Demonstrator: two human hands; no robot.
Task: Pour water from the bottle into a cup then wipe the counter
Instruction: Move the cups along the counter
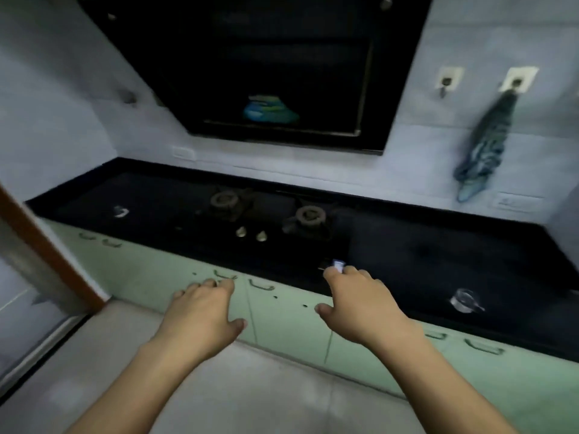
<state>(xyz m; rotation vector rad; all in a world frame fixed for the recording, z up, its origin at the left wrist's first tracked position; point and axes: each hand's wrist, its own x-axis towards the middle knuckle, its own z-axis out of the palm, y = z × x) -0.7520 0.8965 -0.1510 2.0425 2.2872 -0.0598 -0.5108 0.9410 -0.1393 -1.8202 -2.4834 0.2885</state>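
Observation:
A clear glass cup (465, 300) stands near the front edge of the black counter (438, 255), on the right. A blue patterned cloth (482, 145) hangs from a wall hook above the counter's right end. My right hand (360, 305) reaches over the counter's front edge with its fingers apart. Its fingertips are at a small white and blue object (338, 265) that is too blurred to identify. My left hand (203, 317) hovers in front of the green cabinets, fingers spread, holding nothing. No bottle can be made out in the dim, blurred picture.
A two-burner gas stove (266, 214) with two knobs sits in the middle of the counter under a black hood (266, 67). A small clear item (120, 211) lies at the counter's left. Green cabinet doors (282, 308) run below, and a wooden door frame (47, 245) stands at the left.

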